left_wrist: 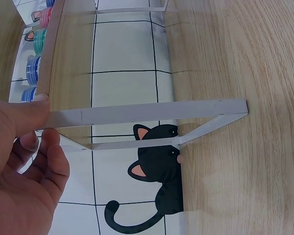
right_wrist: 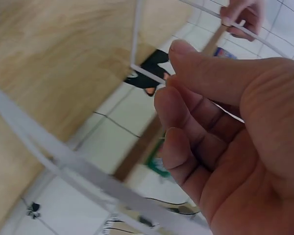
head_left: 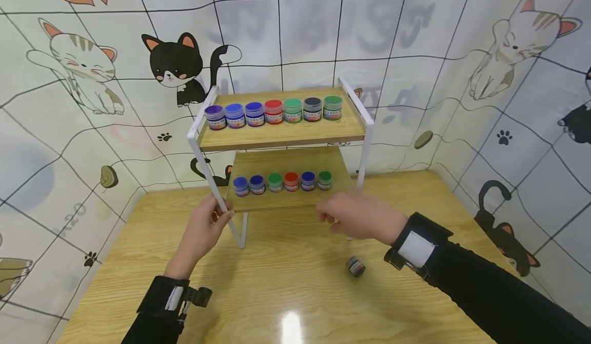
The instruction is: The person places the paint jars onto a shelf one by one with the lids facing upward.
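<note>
A two-tier shelf has wooden boards, the upper board [head_left: 281, 135] and lower board [head_left: 286, 159], in a white metal frame [left_wrist: 147, 112]. Several small paint jars [head_left: 273, 112] with coloured lids line the upper tier. Another row of jars [head_left: 291, 181] stands on the lower one. My left hand [head_left: 203, 226] grips the frame's left side by the lower board's front corner, thumb on the front. Blurred, my right hand [head_left: 357, 213] hovers near that board's right front edge, fingers loosely curled, nothing visible in them [right_wrist: 220, 132]. A dark-lidded jar [head_left: 356, 266] lies tipped on the table.
The wooden table [head_left: 277, 272] extends beneath and in front of the shelf. Behind it and along both sides stands a white wall covering [head_left: 304, 31] with grid lines and cartoon cats. The frame's right upright [head_left: 365, 157] is just behind my right hand.
</note>
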A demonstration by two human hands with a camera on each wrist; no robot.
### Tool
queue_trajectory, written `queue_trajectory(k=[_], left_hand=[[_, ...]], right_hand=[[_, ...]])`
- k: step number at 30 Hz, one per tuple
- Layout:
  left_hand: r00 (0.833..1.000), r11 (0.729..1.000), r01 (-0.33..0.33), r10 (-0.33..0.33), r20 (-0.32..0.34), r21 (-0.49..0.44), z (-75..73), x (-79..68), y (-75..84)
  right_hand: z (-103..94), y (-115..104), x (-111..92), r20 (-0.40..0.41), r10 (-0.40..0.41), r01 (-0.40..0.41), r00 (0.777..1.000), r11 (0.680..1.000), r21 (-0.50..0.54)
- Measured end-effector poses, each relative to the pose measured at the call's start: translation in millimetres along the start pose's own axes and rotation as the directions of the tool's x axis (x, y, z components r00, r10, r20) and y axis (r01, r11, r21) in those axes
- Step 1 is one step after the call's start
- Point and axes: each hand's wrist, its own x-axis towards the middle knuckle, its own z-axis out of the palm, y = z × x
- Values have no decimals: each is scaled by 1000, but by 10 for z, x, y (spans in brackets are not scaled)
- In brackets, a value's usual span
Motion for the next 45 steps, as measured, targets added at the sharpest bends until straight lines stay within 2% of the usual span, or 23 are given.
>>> queue_trajectory(k=[7,16,23,31,38,45], left_hand=[[1000,1000,8,-8,9,5,-8,-15,-3],[1000,1000,2,-2,6,5,-12,-2,4],[1000,1000,2,-2,-1,1,-7,-6,7],[999,999,42,-42,22,8,-10,-4,9],[999,999,38,-38,19,9,-15,-4,20],[999,999,38,-38,16,7,-13,-10,17]], right_hand=[[284,153,-175,84,70,-74,994,996,49],[586,356,-353,163,115,-131,980,987,95],[808,494,-453,223,155,-204,962,955,216],[1047,582,-443,196,166,-214,966,943,256],[1163,551,-392,204,157,-215,966,928,304],[1192,513,-353,188,106,-157,977,945,285]])
